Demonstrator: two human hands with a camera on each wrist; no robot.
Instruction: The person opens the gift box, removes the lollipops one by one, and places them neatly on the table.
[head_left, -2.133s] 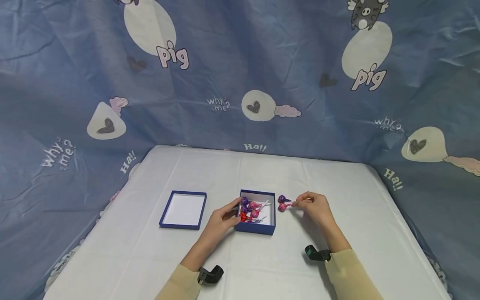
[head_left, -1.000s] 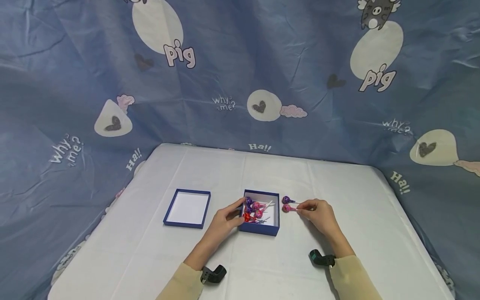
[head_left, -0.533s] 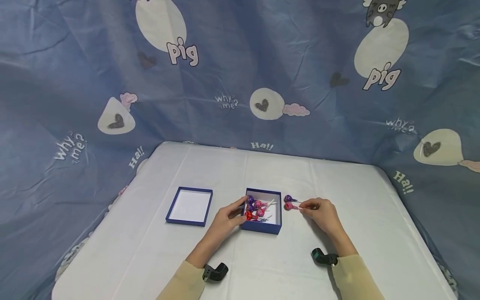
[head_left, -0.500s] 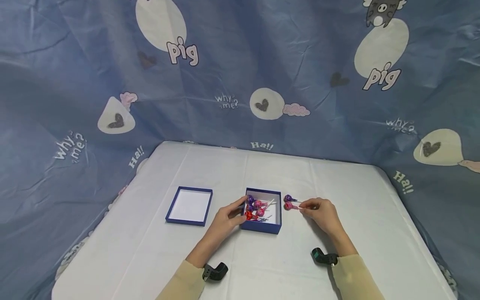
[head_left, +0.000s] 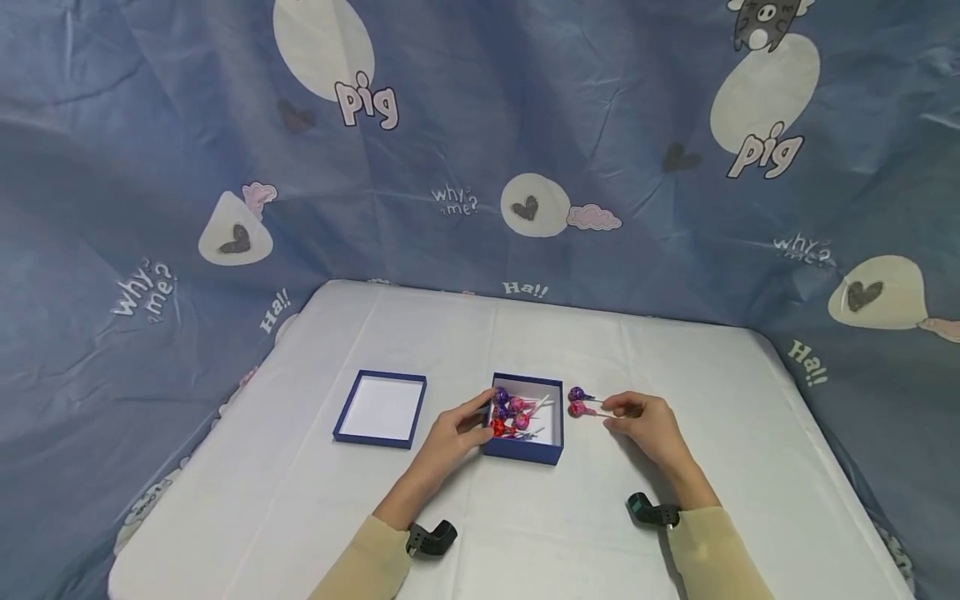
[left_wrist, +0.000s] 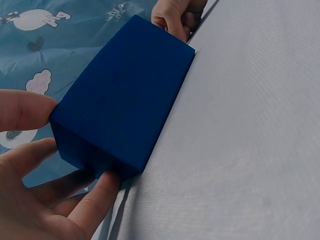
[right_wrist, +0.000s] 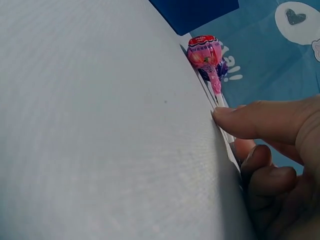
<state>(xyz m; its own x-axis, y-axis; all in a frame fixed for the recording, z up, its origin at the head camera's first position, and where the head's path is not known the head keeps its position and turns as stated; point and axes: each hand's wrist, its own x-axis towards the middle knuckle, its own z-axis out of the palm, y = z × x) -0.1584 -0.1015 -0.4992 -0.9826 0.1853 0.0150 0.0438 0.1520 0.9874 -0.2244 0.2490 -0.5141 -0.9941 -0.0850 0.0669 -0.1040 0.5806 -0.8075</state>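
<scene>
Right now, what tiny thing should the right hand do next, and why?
Perhaps the right hand should gently draw back from the pink lollipop: it already lies on the white cloth beside a purple lollipop, both sticks pointing toward that hand. I can't tell how firmly the fingers hold it.

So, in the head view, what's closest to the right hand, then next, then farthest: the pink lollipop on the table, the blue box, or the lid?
From the right hand:
1. Pink lollipop: close by on its left.
2. Blue box: next along, farther left.
3. Lid: last, left of the box.
</scene>
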